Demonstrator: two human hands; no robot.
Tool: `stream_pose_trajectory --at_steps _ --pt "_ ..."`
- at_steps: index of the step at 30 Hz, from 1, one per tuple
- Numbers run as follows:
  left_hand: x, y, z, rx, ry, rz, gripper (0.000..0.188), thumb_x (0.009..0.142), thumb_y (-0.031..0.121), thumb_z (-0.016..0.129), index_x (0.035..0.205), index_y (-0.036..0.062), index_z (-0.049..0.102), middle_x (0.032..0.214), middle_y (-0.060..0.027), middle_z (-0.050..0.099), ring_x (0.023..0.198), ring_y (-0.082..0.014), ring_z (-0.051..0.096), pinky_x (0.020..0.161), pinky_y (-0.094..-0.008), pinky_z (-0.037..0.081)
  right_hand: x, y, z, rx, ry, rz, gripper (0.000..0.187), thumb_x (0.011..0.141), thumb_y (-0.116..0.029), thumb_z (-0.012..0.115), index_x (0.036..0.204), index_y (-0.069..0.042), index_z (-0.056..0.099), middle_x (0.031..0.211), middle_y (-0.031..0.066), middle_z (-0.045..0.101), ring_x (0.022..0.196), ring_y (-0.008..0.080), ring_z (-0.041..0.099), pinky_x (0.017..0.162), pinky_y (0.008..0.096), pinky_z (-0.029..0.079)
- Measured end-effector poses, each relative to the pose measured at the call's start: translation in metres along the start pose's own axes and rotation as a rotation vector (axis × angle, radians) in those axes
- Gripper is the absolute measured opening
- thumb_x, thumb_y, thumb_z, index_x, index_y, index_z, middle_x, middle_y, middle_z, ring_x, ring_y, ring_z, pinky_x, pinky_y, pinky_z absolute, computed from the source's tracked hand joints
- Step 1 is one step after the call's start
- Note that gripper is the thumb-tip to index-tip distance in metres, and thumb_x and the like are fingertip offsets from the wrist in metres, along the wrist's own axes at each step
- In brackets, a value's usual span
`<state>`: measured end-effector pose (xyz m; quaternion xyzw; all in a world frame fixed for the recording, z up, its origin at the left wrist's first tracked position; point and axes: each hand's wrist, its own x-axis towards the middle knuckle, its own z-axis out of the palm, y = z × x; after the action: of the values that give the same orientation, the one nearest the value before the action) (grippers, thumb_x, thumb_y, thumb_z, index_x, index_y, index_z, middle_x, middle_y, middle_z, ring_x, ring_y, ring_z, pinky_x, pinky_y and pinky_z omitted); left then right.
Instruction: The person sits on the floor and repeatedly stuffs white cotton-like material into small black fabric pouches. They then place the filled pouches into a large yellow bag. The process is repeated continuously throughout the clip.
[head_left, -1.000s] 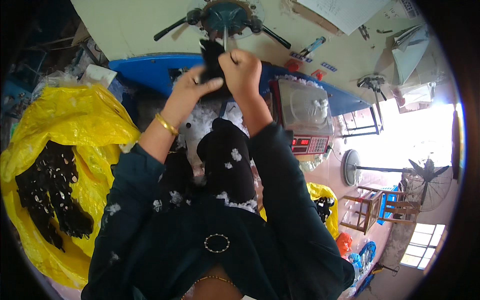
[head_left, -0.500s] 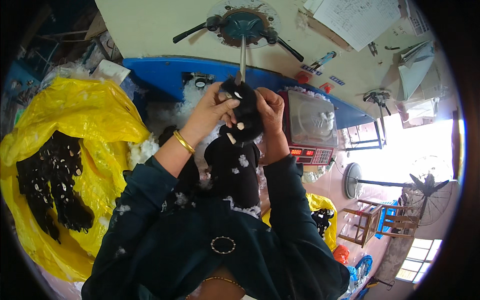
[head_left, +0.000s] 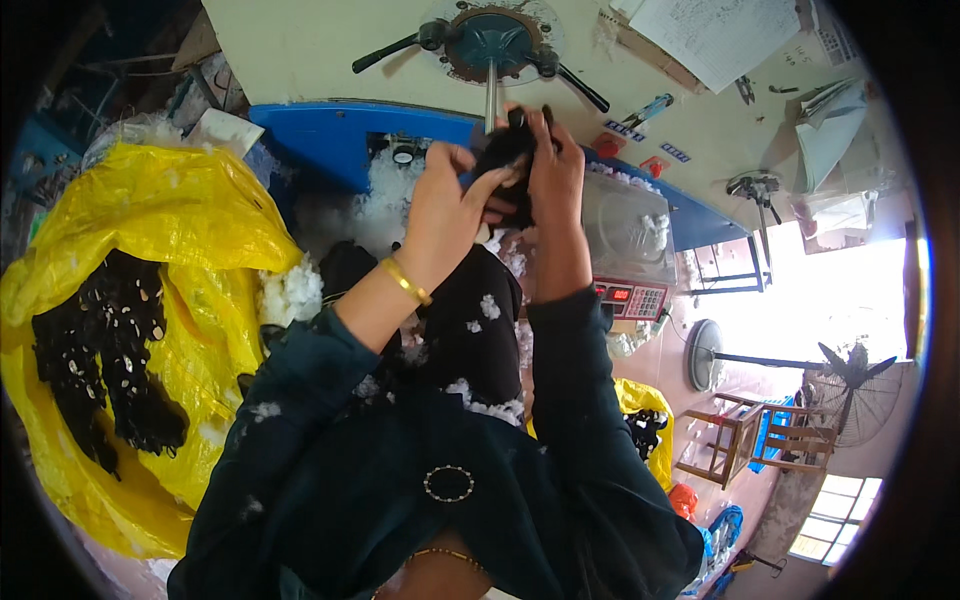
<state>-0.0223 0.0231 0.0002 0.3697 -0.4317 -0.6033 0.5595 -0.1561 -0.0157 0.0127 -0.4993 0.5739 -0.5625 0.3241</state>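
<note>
A small black plush toy (head_left: 503, 152) with pale patches is between my hands, close to the tip of a thin metal tube (head_left: 491, 98). The tube comes out of a dark green fitting (head_left: 488, 48) on the cream machine panel. My left hand (head_left: 447, 205) grips the toy's near left side, fingers bent over it. On the other side, my right hand (head_left: 557, 170) has its fingers wrapped over the toy's upper part. The hands partly cover the toy, and I cannot tell whether the tube is inside it.
A yellow sack (head_left: 190, 190) at left holds several black plush pieces (head_left: 120, 350). Right of my hands stands a red scale (head_left: 630, 297) with a clear-covered pan. White fluff (head_left: 290, 292) lies about. Red buttons (head_left: 608, 146), papers (head_left: 710, 40), a chair (head_left: 730, 440) and a fan (head_left: 850, 395) are further right.
The toy has been turned and lifted slightly up and right, and its lower part is now more covered. My left hand has swung right across it; my right hand has moved higher.
</note>
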Motion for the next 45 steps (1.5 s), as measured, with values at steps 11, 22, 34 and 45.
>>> stream_pose_trajectory --at_steps 11,22,34,45 --pt "-0.004 0.000 -0.010 -0.064 -0.048 -0.125 0.044 0.084 0.018 0.073 0.106 -0.0022 0.041 0.086 -0.0139 0.063 0.063 -0.0204 0.069 0.050 -0.0260 0.056 -0.028 -0.003 -0.002 0.219 -0.147 0.074 0.031 0.099 -0.028 0.054 0.117 -0.007 0.067 0.095 0.0001 0.066 0.079 0.0037 0.055 0.070 0.0181 0.046" --pt "0.003 -0.005 -0.038 0.113 -0.097 -0.152 0.034 0.088 0.008 0.065 0.115 0.0035 0.046 0.090 -0.0098 0.065 0.069 -0.0161 0.069 0.050 -0.0208 0.049 -0.052 0.035 0.009 0.335 -0.189 -0.171 0.029 0.100 -0.012 0.049 0.124 0.001 0.059 0.120 0.0061 0.062 0.104 0.0098 0.055 0.093 0.0239 0.042" --pt "-0.001 0.028 -0.026 -0.124 -0.143 -0.332 0.044 0.095 0.031 0.058 0.120 -0.0032 0.045 0.099 -0.0173 0.064 0.070 -0.0294 0.070 0.057 -0.0299 0.059 -0.027 -0.017 0.012 0.326 -0.183 0.206 0.040 0.098 -0.038 0.053 0.120 -0.007 0.065 0.100 0.0046 0.065 0.089 0.0089 0.057 0.080 0.0226 0.046" --pt "0.001 0.016 -0.031 -0.173 -0.168 -0.310 0.041 0.094 0.027 0.059 0.121 -0.0012 0.046 0.102 -0.0177 0.064 0.071 -0.0279 0.070 0.058 -0.0308 0.060 -0.029 0.006 0.015 0.288 -0.149 0.048 0.041 0.100 -0.034 0.048 0.121 -0.002 0.061 0.112 0.0090 0.065 0.095 0.0127 0.062 0.084 0.0252 0.050"
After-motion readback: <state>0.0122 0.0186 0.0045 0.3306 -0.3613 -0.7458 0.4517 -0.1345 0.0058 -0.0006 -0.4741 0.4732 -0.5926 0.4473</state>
